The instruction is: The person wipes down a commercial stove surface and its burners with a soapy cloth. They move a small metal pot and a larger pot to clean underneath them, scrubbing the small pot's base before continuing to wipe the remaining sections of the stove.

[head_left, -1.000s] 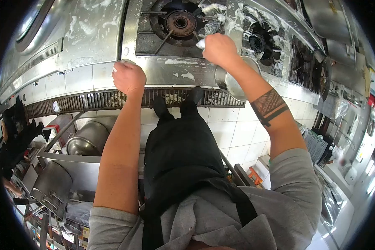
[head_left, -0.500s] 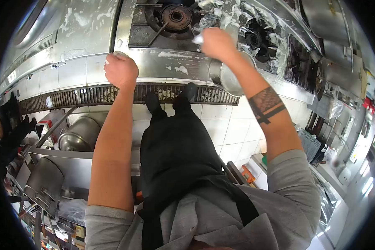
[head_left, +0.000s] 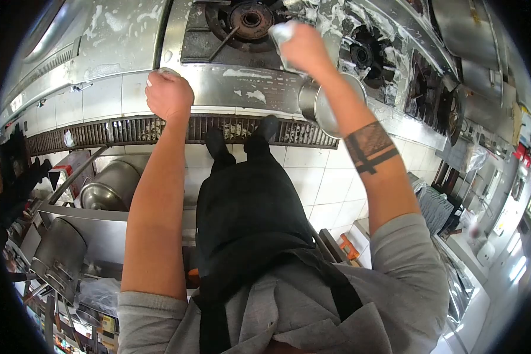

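My left hand (head_left: 169, 95) is closed at the front edge of the steel stove top (head_left: 230, 88), curled round something pale that shows only as a small bit at its top. My right hand (head_left: 305, 50) is closed on a white cloth (head_left: 282, 32), whose end sticks out to the left, over the stove beside a round burner (head_left: 251, 20). White foam lies on the steel around the burners. A steel pot (head_left: 330, 109) stands at the stove's front edge, partly under my right forearm.
A second burner (head_left: 363, 55) sits among foam at the right. Below the stove runs a floor grate (head_left: 130, 132). Large steel pots (head_left: 107, 186) stand on the left, near a metal counter (head_left: 88, 219). An orange object (head_left: 348, 246) lies at the lower right.
My right hand has moved slightly up and left with the white cloth, closer to the round burner. My left hand has shifted only slightly, up and left.
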### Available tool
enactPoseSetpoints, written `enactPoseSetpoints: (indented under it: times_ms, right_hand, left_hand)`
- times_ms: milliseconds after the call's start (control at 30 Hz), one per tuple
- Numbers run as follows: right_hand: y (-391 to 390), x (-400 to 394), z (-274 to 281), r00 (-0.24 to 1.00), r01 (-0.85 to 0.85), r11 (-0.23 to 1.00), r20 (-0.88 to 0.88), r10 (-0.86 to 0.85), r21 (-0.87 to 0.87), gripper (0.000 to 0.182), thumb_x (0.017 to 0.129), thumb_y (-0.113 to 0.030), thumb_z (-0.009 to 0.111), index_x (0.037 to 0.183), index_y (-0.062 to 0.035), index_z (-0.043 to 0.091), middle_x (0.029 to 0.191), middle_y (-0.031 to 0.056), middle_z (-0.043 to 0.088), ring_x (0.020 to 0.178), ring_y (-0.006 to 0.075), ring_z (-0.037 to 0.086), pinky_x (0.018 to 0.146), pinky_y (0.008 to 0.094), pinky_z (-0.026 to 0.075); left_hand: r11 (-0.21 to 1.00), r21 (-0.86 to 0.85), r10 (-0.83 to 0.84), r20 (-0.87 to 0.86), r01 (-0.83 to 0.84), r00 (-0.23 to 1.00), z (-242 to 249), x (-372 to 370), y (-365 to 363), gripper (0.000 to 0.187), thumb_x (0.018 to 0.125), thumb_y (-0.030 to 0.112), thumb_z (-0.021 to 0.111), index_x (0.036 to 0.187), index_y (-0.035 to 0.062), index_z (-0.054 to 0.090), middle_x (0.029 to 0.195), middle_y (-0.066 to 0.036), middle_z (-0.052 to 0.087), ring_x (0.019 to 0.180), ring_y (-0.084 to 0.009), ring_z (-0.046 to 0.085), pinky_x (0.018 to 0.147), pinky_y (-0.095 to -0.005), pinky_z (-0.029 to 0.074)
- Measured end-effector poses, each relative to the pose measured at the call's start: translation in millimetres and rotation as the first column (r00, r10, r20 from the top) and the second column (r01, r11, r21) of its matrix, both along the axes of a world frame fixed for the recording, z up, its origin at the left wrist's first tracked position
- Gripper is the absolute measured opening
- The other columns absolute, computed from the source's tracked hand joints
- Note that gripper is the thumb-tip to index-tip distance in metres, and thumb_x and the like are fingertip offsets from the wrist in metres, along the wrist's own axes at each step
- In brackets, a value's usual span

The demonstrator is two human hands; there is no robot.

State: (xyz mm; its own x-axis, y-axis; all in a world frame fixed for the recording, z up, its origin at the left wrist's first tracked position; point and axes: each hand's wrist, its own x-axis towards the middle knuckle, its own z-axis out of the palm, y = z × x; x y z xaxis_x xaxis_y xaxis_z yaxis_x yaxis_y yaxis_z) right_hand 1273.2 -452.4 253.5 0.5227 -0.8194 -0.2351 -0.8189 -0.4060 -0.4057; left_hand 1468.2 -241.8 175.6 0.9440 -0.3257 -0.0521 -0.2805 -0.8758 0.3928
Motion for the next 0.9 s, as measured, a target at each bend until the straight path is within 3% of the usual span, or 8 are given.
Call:
enactPoseSetpoints:
  times_ms: [100, 133, 200, 267, 367, 433, 567, 900]
  right_hand:
    - [-18, -45, 42, 0.989, 0.091, 0.984, 0.130, -0.072, -0.153, 0.036, 0.083, -0.017, 0.074, 0.119, -0.0087, 0.074, 0.097, 0.0148, 0.077, 0.084, 0.0232, 0.074, 0.080, 0.0361, 0.057]
    - [-10, -57, 75, 0.965, 0.159, 0.982, 0.228, -0.132, -0.105, 0.036, 0.085, -0.021, 0.075, 0.118, -0.0081, 0.073, 0.102, 0.0205, 0.076, 0.094, 0.0348, 0.074, 0.084, 0.0417, 0.058]
    - [-4, -93, 92, 0.962, 0.151, 0.977, 0.248, -0.111, -0.151, 0.035, 0.087, -0.024, 0.076, 0.118, -0.0078, 0.073, 0.103, 0.0178, 0.076, 0.097, 0.0309, 0.075, 0.087, 0.0382, 0.057]
    - [25, -92, 105, 0.927, 0.271, 0.946, 0.217, -0.306, 0.176, 0.036, 0.087, -0.024, 0.076, 0.119, -0.0080, 0.072, 0.105, 0.0174, 0.076, 0.099, 0.0302, 0.074, 0.088, 0.0384, 0.057]
    - [49, -64, 65, 0.989, -0.089, 0.990, 0.111, 0.102, -0.112, 0.032, 0.085, -0.018, 0.071, 0.114, -0.0067, 0.072, 0.101, 0.0193, 0.076, 0.097, 0.0363, 0.073, 0.086, 0.0448, 0.058]
    - [47, -31, 39, 0.964, -0.203, 0.954, -0.214, 0.156, -0.219, 0.028, 0.083, -0.011, 0.065, 0.109, -0.0097, 0.074, 0.103, 0.0199, 0.075, 0.097, 0.0419, 0.070, 0.088, 0.0461, 0.057]
    - [45, 9, 24, 0.968, -0.095, 0.990, -0.243, 0.066, -0.107, 0.028, 0.082, -0.006, 0.061, 0.106, -0.0062, 0.074, 0.102, 0.0216, 0.074, 0.098, 0.0408, 0.070, 0.088, 0.0483, 0.056]
    - [142, 57, -71, 0.905, 0.001, 0.923, 0.394, 0.163, -0.386, 0.054, 0.070, -0.004, 0.070, 0.124, -0.0020, 0.067, 0.127, 0.0190, 0.066, 0.124, 0.0402, 0.057, 0.114, 0.0473, 0.041]
  left_hand:
    - [1.000, 0.025, -0.015, -0.054, 0.017, 0.998, 0, 3, 2, 0.034, 0.102, 0.032, 0.048, 0.122, 0.0078, 0.062, 0.111, -0.024, 0.069, 0.103, -0.0449, 0.067, 0.088, -0.0556, 0.052]
    - [0.999, 0.043, 0.002, -0.053, 0.000, 0.999, -1, 4, 2, 0.034, 0.102, 0.032, 0.048, 0.122, 0.0081, 0.062, 0.110, -0.024, 0.070, 0.103, -0.0450, 0.067, 0.088, -0.0557, 0.052]
    - [0.998, 0.054, 0.014, -0.057, -0.011, 0.998, -1, 1, 2, 0.035, 0.102, 0.032, 0.048, 0.122, 0.0083, 0.063, 0.110, -0.025, 0.070, 0.103, -0.0452, 0.067, 0.088, -0.0559, 0.052]
    - [0.999, 0.027, 0.027, -0.043, -0.026, 0.999, -2, 1, 1, 0.035, 0.102, 0.032, 0.048, 0.122, 0.0088, 0.063, 0.108, -0.026, 0.070, 0.101, -0.0458, 0.068, 0.087, -0.0564, 0.052]
    - [0.999, 0.035, 0.035, -0.028, -0.034, 0.999, -4, 1, 1, 0.035, 0.101, 0.033, 0.048, 0.123, 0.0087, 0.063, 0.106, -0.026, 0.071, 0.100, -0.0462, 0.068, 0.087, -0.0564, 0.052]
    - [0.999, 0.036, 0.037, -0.015, -0.037, 0.999, -2, 1, 2, 0.035, 0.102, 0.033, 0.048, 0.122, 0.0086, 0.063, 0.106, -0.026, 0.071, 0.100, -0.0463, 0.068, 0.087, -0.0564, 0.052]
    - [0.999, 0.030, 0.034, -0.026, -0.033, 0.999, -2, -1, 1, 0.031, 0.100, 0.030, 0.050, 0.115, 0.0067, 0.064, 0.102, -0.025, 0.070, 0.097, -0.0455, 0.068, 0.085, -0.0559, 0.052]
    - [0.999, -0.046, -0.002, 0.026, 0.003, 1.000, 1, -1, 4, 0.027, 0.099, 0.025, 0.053, 0.107, 0.0021, 0.065, 0.098, -0.022, 0.070, 0.096, -0.0436, 0.065, 0.083, -0.0556, 0.051]
